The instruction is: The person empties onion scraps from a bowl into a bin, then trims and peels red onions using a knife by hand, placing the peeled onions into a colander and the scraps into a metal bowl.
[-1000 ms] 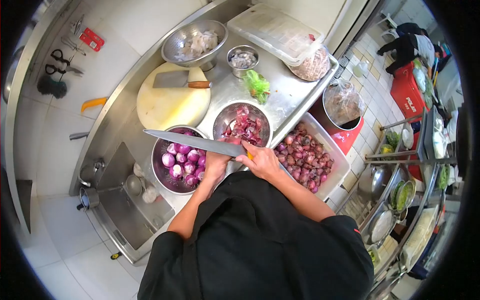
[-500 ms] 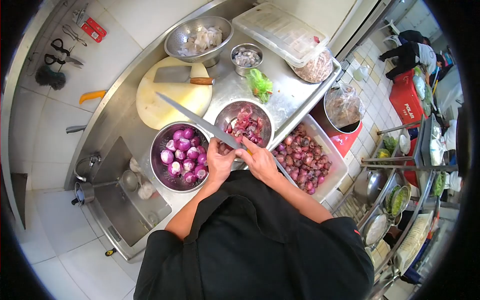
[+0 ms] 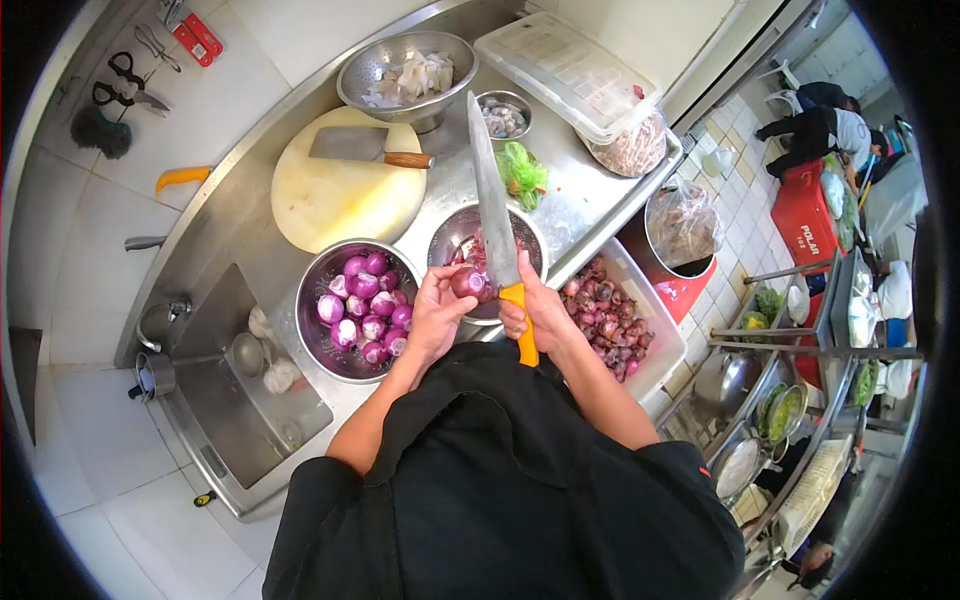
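My left hand (image 3: 438, 312) is closed around a red onion (image 3: 471, 284), its purple skin showing at the fingertips. In my right hand (image 3: 540, 310) is a large knife (image 3: 491, 195) with a yellow handle, its long blade pointing away from me beside the onion. Beneath the blade stands a perforated metal bowl (image 3: 440, 235) of onion skins, partly hidden by the knife and hands. To the left, a steel colander (image 3: 312, 335) holds several peeled purple onions. A white plastic bin (image 3: 672, 340) of unpeeled red onions (image 3: 612, 315) sits on the right.
A cleaver (image 3: 350, 143) lies on the round cutting board (image 3: 300, 205). Behind are a colander (image 3: 360, 75) of pale pieces, a small bowl (image 3: 526, 105) and a lidded plastic container (image 3: 560, 70). The sink (image 3: 230, 380) is at left; a person (image 3: 815, 125) bends far right.
The knife has swung from pointing left to pointing away from me. My hands have moved apart, and the onion in my left hand now shows clearly.
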Available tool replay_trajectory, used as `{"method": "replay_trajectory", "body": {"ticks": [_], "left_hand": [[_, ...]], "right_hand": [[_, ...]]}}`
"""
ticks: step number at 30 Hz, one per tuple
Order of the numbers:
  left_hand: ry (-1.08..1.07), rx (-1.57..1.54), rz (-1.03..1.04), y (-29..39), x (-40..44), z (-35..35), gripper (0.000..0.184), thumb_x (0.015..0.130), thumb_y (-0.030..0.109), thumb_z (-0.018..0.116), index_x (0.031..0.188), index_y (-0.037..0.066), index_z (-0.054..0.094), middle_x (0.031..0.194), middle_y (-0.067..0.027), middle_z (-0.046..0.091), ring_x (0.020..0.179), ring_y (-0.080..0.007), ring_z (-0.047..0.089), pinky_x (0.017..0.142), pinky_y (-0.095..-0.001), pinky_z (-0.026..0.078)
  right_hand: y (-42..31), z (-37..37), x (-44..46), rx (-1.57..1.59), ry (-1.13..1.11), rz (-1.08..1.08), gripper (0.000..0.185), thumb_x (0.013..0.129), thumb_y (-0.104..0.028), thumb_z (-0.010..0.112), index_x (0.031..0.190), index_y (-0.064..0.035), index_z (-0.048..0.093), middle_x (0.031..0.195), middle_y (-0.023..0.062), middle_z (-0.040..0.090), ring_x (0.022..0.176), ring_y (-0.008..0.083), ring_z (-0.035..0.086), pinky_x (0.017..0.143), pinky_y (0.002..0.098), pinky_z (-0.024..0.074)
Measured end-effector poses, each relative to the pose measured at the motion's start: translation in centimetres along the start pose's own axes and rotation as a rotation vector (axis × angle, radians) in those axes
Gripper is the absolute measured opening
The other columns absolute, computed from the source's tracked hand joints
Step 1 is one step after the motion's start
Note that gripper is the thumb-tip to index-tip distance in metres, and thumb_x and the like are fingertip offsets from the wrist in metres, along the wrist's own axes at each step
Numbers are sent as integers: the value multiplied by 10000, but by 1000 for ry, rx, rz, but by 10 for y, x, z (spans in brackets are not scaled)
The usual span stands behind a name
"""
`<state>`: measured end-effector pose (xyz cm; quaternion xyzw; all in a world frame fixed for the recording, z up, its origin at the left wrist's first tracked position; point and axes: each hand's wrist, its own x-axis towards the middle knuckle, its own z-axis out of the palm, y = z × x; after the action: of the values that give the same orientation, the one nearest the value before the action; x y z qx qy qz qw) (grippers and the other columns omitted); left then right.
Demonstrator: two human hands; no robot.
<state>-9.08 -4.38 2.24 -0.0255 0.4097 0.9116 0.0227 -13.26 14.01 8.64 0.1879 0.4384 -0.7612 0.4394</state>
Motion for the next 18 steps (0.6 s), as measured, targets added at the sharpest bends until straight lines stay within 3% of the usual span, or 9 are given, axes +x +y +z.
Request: {"method": "replay_trajectory", "body": {"ticks": [2, 3, 7, 10, 14, 18], "left_hand": [[-44, -310, -202, 11, -1, 1, 523, 804, -66, 707, 1272, 51, 505, 1349, -97, 522, 1265, -226, 514, 1084, -411, 439], [-87, -320, -210, 13, -1, 2, 561, 839, -10, 696, 1353, 56, 482, 1368, -83, 512, 1285, -238, 499, 1096, -418, 433], [0, -173, -370, 18, 3, 0, 531, 903, 18, 639, 1402, 75, 468, 1338, -77, 533, 1201, -224, 556, 1033, -396, 474], [143, 12, -360, 7, 5, -3, 500, 911, 32, 641, 1385, 55, 485, 1297, -77, 561, 1145, -225, 587, 979, -378, 500], [51, -86, -267, 6, -1, -10, 493, 920, 43, 635, 1390, 65, 486, 1262, -91, 585, 1155, -245, 594, 934, -368, 524], [-58, -312, -343, 11, -8, -15, 501, 931, 53, 617, 1409, 78, 466, 1243, -116, 600, 1162, -273, 596, 941, -390, 525]], "right_hand": [[-2, -3, -1, 81, -104, 29, 702, 893, -784, 363, 710, -120, 496, 470, -7, 360, 382, 124, 367, 409, 271, 324], [-3, -2, 0, 45, -67, 16, 689, 899, -777, 363, 741, -121, 501, 473, -8, 358, 382, 123, 366, 409, 270, 327], [3, 6, 1, -138, 64, -61, 651, 923, -749, 363, 837, -121, 512, 481, -12, 350, 384, 116, 364, 409, 270, 336], [5, 6, 2, -148, 71, -67, 641, 934, -732, 377, 812, -117, 508, 487, -17, 342, 394, 115, 370, 409, 271, 340], [-4, -10, 14, -40, 95, -4, 663, 920, -750, 381, 747, -117, 477, 485, -15, 338, 394, 118, 371, 409, 280, 342], [-3, -20, 18, -71, 146, 5, 696, 913, -764, 370, 646, -124, 422, 477, -8, 329, 390, 127, 373, 407, 291, 342]]}}
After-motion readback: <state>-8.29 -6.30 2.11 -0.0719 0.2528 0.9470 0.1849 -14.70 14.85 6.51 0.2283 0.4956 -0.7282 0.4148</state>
